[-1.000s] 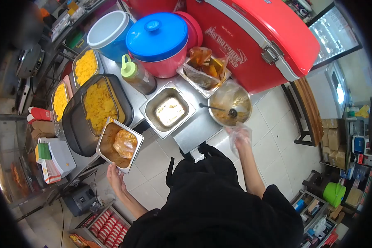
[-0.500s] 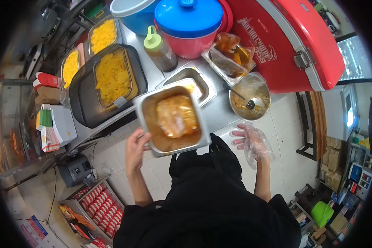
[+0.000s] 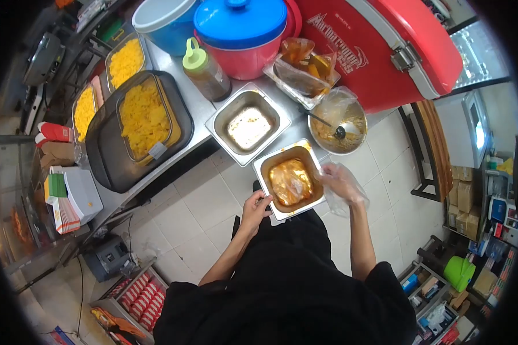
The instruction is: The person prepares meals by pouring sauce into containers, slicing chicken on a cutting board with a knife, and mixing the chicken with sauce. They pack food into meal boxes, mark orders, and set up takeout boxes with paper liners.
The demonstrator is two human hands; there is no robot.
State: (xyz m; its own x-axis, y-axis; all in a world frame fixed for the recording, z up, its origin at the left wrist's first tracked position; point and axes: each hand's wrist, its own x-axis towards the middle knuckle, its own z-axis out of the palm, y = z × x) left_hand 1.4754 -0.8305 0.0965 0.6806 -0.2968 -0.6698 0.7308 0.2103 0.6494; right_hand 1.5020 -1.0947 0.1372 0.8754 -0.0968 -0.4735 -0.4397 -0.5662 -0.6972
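Note:
A deep steel food pan (image 3: 265, 170) is held in front of my body, by the counter's near edge. In it lies a clear plastic bag of food in orange-brown sauce (image 3: 292, 181). My left hand (image 3: 254, 211), bare, is closed on the pan's lower left rim. In a loose clear plastic glove, my right hand (image 3: 341, 185) has its fingers at the pan's right rim, closed on it; the fingertips are partly hidden. Just beyond stands a second steel pan (image 3: 227, 141) with a little residue on its bottom.
On the counter (image 3: 198, 118) are a black tray (image 3: 101, 172) with a container of yellow food (image 3: 145, 118), a sauce bottle (image 3: 207, 75), a blue-lidded red tub (image 3: 239, 54), a steel bowl (image 3: 360, 148) with a ladle (image 3: 339, 132), and a red cooler (image 3: 357, 69).
The food pan has moved right and away from the second pan, which now shows fully. My right hand has come from open beside it to its right rim. The view has shifted.

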